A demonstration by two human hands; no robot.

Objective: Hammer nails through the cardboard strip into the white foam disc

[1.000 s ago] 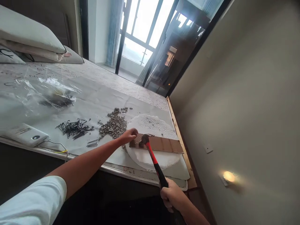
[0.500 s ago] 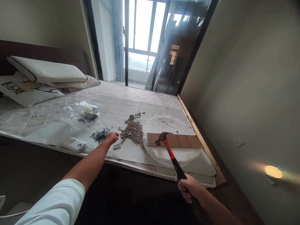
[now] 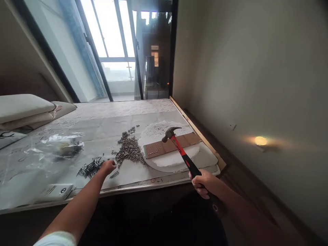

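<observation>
My right hand (image 3: 202, 182) is wrapped round the grip of a claw hammer (image 3: 180, 150) with a red and black handle. The hammer's head lies in view over a brown board (image 3: 164, 146) with rows of small holes or dots at its left end. That board rests on a round white slab (image 3: 166, 165). Beside a heap of dark nails (image 3: 91, 167), my left hand (image 3: 109, 166) is closed, its fingertips pinched; what they hold, if anything, is too small to name. A few separate nails (image 3: 114, 174) lie just right of it.
A pile of grey gravel (image 3: 130, 149) lies left of the slab. A clear plastic bag (image 3: 68, 145) and a white device (image 3: 57, 192) are at the left. Everything rests on a sheet-covered mattress (image 3: 123, 106) with a wooden edge rail (image 3: 191, 119) beside the wall.
My view has turned to the right and tilted. The hammer's head has risen from the dotted end of the board. My left hand stays closed near the nails.
</observation>
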